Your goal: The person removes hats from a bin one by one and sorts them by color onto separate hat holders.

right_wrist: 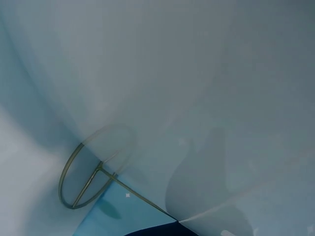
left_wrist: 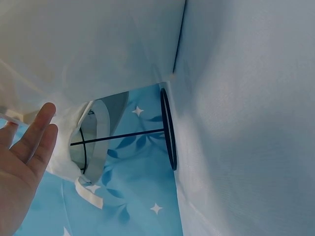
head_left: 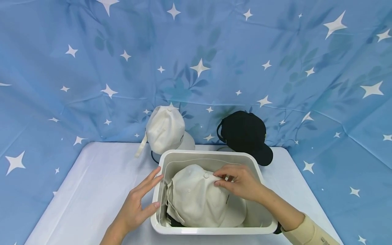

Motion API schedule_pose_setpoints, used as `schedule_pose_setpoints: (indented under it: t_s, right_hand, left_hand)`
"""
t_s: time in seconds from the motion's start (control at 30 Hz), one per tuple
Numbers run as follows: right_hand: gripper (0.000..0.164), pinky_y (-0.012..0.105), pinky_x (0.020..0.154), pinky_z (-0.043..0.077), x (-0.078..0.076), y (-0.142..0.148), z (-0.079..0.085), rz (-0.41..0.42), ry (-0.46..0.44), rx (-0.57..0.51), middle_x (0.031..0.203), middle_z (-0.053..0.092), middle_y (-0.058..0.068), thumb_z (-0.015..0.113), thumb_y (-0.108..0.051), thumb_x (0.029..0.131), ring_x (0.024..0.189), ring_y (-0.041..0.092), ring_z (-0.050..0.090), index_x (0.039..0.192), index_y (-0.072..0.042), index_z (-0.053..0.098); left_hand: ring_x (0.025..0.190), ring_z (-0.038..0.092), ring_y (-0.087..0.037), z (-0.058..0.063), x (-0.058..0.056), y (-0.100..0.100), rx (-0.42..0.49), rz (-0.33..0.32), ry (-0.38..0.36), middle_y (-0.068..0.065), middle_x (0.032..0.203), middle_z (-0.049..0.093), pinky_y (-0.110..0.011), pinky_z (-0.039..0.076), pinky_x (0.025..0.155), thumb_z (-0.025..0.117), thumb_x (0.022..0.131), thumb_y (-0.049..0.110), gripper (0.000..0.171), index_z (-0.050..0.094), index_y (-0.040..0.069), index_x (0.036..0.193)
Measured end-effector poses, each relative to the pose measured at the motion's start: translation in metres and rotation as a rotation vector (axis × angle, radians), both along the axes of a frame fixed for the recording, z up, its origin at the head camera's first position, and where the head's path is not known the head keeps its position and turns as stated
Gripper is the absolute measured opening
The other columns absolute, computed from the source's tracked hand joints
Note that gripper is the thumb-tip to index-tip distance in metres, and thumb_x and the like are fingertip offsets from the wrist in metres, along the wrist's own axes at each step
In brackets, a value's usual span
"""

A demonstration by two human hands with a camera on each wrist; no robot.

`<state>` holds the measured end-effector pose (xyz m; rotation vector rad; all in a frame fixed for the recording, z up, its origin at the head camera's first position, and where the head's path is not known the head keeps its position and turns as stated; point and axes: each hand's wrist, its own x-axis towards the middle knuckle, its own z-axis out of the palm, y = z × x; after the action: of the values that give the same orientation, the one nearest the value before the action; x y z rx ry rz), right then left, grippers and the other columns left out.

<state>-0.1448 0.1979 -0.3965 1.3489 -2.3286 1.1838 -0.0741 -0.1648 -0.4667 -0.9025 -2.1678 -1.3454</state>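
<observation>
A white baseball cap (head_left: 199,197) lies in a white plastic bin (head_left: 211,231), its brim toward the right. With thumb and fingertips my right hand (head_left: 240,182) pinches the crown beside the top button. Against the bin's left rim rest the extended fingers of my left hand (head_left: 134,202); the left wrist view shows this hand (left_wrist: 24,172) beside the bin wall (left_wrist: 98,44). Something dark (head_left: 175,222) shows under the cap in the bin; its kind is hidden. The right hand is out of sight in the right wrist view, where the bin wall fills most of the picture.
Behind the bin, another white cap (head_left: 165,129) hangs on a wire stand (left_wrist: 169,130) at left. A black cap (head_left: 245,132) sits at right, above a ring-shaped stand base (right_wrist: 61,187). Blue star-patterned cloth (head_left: 196,44) encloses the white table (head_left: 79,190).
</observation>
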Motion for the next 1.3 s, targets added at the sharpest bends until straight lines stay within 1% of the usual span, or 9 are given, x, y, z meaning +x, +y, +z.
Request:
schedule_pose_setpoints:
  t_s: [0.13,0.3,0.4,0.57,0.77,0.83,1.03,1.17,1.3]
  right_hand:
    - [0.033,0.02,0.065,0.056,0.001,0.001,0.004,0.018,0.013,-0.014,0.092,0.076,0.0,0.088,0.001,0.079,0.079,0.012,0.067,0.109,-0.009,0.079]
    - [0.032,0.02,0.068,0.057,0.003,0.003,0.012,0.027,-0.004,-0.011,0.093,0.076,0.0,0.087,0.001,0.08,0.08,0.012,0.067,0.11,-0.009,0.078]
    - [0.034,0.019,0.068,0.057,0.003,0.004,0.018,0.029,0.015,-0.019,0.093,0.076,0.0,0.087,0.003,0.078,0.079,0.012,0.068,0.109,-0.009,0.079]
    - [0.039,0.018,0.068,0.057,0.001,0.006,0.027,0.027,0.069,-0.019,0.093,0.077,-0.001,0.089,0.007,0.074,0.078,0.011,0.069,0.107,-0.01,0.079]
    - [0.042,0.019,0.067,0.058,-0.001,0.006,0.037,0.044,0.092,-0.009,0.097,0.078,0.002,0.089,0.009,0.072,0.078,0.012,0.07,0.109,-0.008,0.079]
    - [0.043,0.019,0.067,0.058,-0.001,0.006,0.04,0.049,0.106,-0.007,0.097,0.078,0.004,0.089,0.01,0.071,0.078,0.013,0.07,0.11,-0.007,0.078]
    - [0.044,0.018,0.067,0.058,-0.001,0.007,0.047,0.043,0.124,0.013,0.098,0.078,0.0,0.089,0.01,0.071,0.077,0.011,0.071,0.108,-0.011,0.078]
    - [0.038,0.018,0.067,0.058,-0.001,0.009,0.05,0.049,0.125,0.018,0.099,0.078,0.001,0.089,0.005,0.075,0.077,0.011,0.071,0.108,-0.01,0.078]
    - [0.023,0.018,0.067,0.058,-0.002,0.012,0.054,0.051,0.115,0.014,0.1,0.078,0.0,0.084,-0.013,0.086,0.079,0.01,0.071,0.108,-0.01,0.078]
  left_hand:
    - [0.147,0.046,-0.025,0.0,0.0,0.001,0.007,-0.008,-0.015,-0.02,0.161,0.044,-0.021,0.034,0.117,0.069,0.081,0.006,0.068,0.057,0.0,0.148]
    - [0.147,0.046,-0.025,0.001,0.001,0.002,0.011,-0.005,-0.023,-0.02,0.161,0.044,-0.021,0.033,0.117,0.069,0.082,0.006,0.07,0.056,0.005,0.15]
    - [0.148,0.046,-0.025,0.001,0.001,0.001,0.013,-0.001,-0.026,-0.019,0.161,0.044,-0.021,0.033,0.117,0.069,0.082,0.006,0.07,0.056,0.006,0.151]
    - [0.148,0.045,-0.025,0.001,0.001,0.001,0.013,-0.002,-0.041,-0.018,0.162,0.043,-0.021,0.033,0.118,0.068,0.082,0.005,0.07,0.055,0.003,0.15]
    - [0.148,0.045,-0.025,0.0,0.002,0.001,0.01,0.002,-0.054,-0.017,0.163,0.042,-0.021,0.033,0.118,0.067,0.082,0.005,0.072,0.054,0.007,0.153]
    - [0.148,0.045,-0.024,0.0,0.002,0.001,0.011,0.002,-0.057,-0.016,0.163,0.042,-0.021,0.032,0.118,0.067,0.082,0.005,0.072,0.054,0.006,0.153]
    - [0.149,0.044,-0.023,-0.002,0.001,0.002,0.016,-0.004,-0.038,-0.018,0.163,0.041,-0.021,0.032,0.119,0.068,0.083,0.006,0.074,0.049,0.002,0.155]
    - [0.149,0.044,-0.023,-0.002,0.001,0.001,0.012,0.0,-0.038,-0.018,0.164,0.041,-0.021,0.032,0.118,0.068,0.083,0.007,0.075,0.049,0.004,0.156]
    - [0.149,0.044,-0.023,-0.002,0.001,0.0,0.005,0.008,-0.054,-0.017,0.164,0.041,-0.021,0.032,0.118,0.068,0.084,0.008,0.075,0.049,0.006,0.156]
